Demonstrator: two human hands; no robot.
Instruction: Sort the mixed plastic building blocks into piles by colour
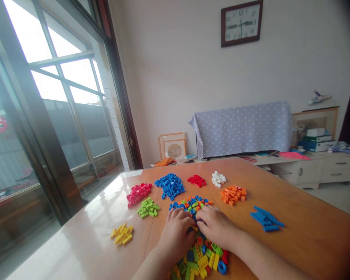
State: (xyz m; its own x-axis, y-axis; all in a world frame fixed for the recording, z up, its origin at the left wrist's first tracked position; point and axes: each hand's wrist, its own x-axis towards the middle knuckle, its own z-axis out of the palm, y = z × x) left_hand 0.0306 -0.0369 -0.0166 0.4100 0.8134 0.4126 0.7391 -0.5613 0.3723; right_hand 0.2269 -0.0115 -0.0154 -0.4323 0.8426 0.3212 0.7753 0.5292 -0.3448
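Observation:
Both my hands are over a mixed heap of small toy bricks (pixel 202 261) at the front middle of the wooden table. My left hand (pixel 177 229) rests on the heap's left side, its fingers bent down among the pieces. On the right side, my right hand (pixel 214 225) has curled fingers touching the bricks, close to the left fingertips. What either hand grips, if anything, is hidden. Beyond the hands, the heap continues with blue, orange and green pieces. A light green pile (pixel 148 207) lies to the left of the hands, and an orange pile (pixel 233 194) to the right.
Around the table (pixel 96 241) lie piles of yellow bricks (pixel 122 234), pink bricks (pixel 139 193), blue bricks (pixel 170 185), red bricks (pixel 196 180), white bricks (pixel 218 179) and long blue bricks (pixel 266 219). A low white cabinet (pixel 307 171) stands behind.

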